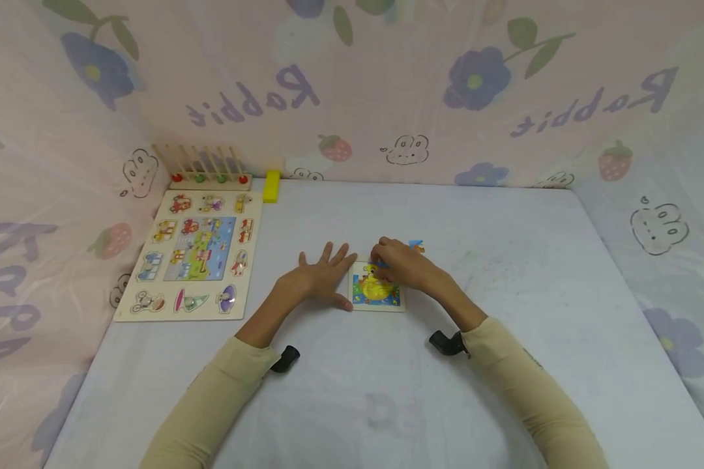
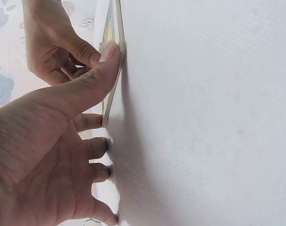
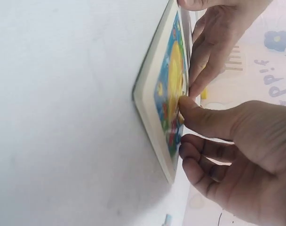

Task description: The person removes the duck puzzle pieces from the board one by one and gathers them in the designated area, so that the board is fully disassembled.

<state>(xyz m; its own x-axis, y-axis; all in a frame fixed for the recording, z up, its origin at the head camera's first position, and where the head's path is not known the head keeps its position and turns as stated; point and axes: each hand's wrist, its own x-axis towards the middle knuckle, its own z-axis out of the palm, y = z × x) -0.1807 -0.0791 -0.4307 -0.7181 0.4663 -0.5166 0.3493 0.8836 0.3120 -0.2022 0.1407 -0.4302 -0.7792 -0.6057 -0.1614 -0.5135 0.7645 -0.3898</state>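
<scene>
A small square jigsaw puzzle (image 1: 377,294) with a yellow animal on a blue ground lies in a pale wooden frame (image 3: 145,94). My left hand (image 1: 319,279) is spread flat at its left side, the thumb and forefinger touching the frame's edge while the other fingertips rest on the table. Over the puzzle's upper right, my right hand (image 1: 403,262) has its fingers curled and its thumb tip down at the picture. It pinches a puzzle piece there, mostly hidden by the fingers. Just behind this hand lies a loose blue and orange puzzle piece (image 1: 416,246).
On the left lies a large wooden peg board (image 1: 249,260) with several picture pieces. Behind it stands a rack of wooden rods (image 1: 210,185) with red and green beads, beside a yellow block (image 1: 272,187). Patterned cloth walls (image 1: 375,98) enclose the white table (image 1: 352,391).
</scene>
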